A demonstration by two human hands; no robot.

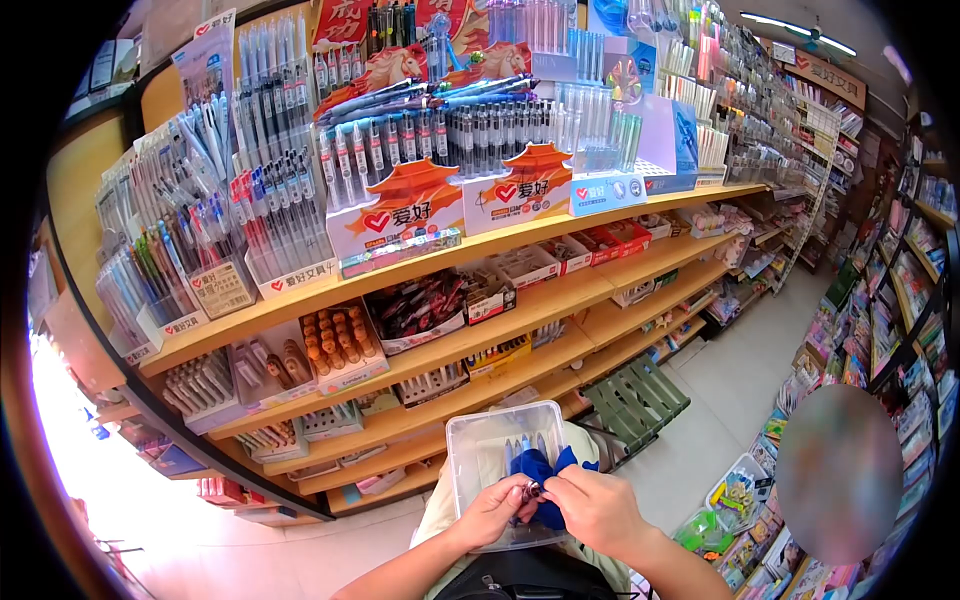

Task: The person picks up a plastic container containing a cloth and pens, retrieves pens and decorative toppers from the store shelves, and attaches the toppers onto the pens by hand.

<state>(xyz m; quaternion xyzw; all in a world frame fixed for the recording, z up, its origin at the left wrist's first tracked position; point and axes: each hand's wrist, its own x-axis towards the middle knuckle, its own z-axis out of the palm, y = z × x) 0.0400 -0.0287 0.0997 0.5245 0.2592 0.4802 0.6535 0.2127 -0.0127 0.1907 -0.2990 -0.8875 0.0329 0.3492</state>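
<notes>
A clear plastic box [465,440] rests on my lap, with several pens [518,444] lying inside it. Over the box, my left hand [495,508] is closed around a dark, shiny, pen-like item [530,491] whose full shape is hidden by the fingers. My right hand [600,508] is closed too, pinching a blue cloth [535,466] close to the left fingertips. Part of the cloth hangs down between both hands and covers some of the pens.
In front stands a wooden shelf unit [600,292] with pen displays [450,205] on top and boxes of stationery below. A green folded crate or stool [640,405] sits by the lower shelf. Packaged goods [735,495] line the right side of the tiled aisle [740,365].
</notes>
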